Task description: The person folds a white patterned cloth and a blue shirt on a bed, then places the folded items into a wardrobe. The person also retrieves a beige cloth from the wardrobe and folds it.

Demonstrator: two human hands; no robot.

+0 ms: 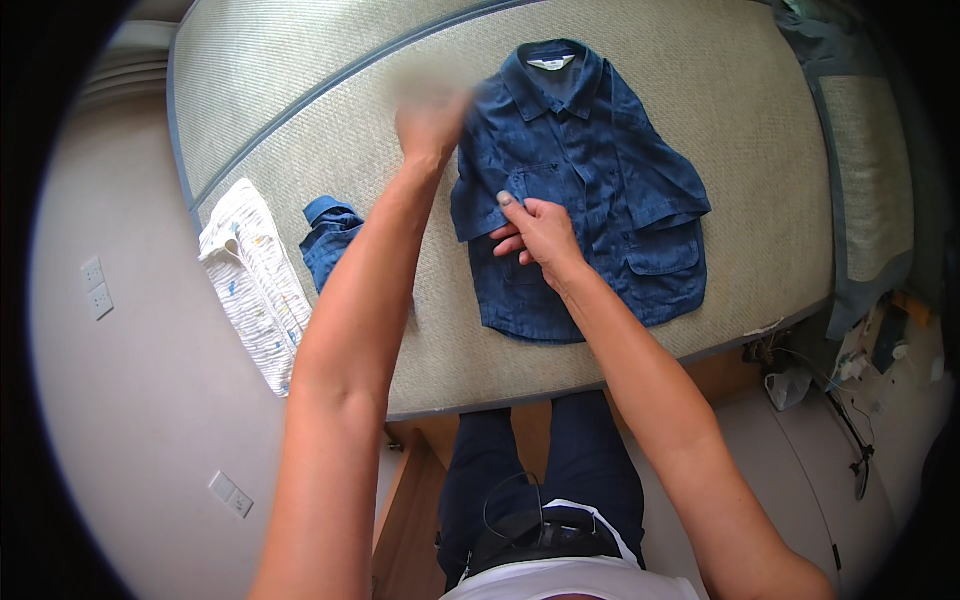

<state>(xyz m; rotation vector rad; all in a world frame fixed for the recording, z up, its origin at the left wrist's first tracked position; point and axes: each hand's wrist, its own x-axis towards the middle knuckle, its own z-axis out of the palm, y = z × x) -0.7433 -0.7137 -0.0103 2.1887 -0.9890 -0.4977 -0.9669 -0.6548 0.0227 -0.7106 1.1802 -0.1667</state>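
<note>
A dark blue short-sleeved button-up shirt point(585, 187) lies front up on a woven mat point(757, 150), its collar pointing away from me. My left hand point(435, 112) is beside the shoulder at the shirt's left edge. Its fingers are blurred, so I cannot tell whether they touch the cloth. Over the front of the shirt, near the left sleeve's hem, is my right hand point(544, 234). The thumb is raised apart from loosely bent fingers, and nothing shows between them. A folded blue garment point(324, 238) lies partly hidden behind my left forearm.
A folded white crinkled cloth with small coloured prints point(251, 285) lies at the mat's left edge. Wall sockets point(97, 288) are at the left. A grey-bordered woven cover point(866, 172) is at the right, above cables and a plastic bag point(789, 388).
</note>
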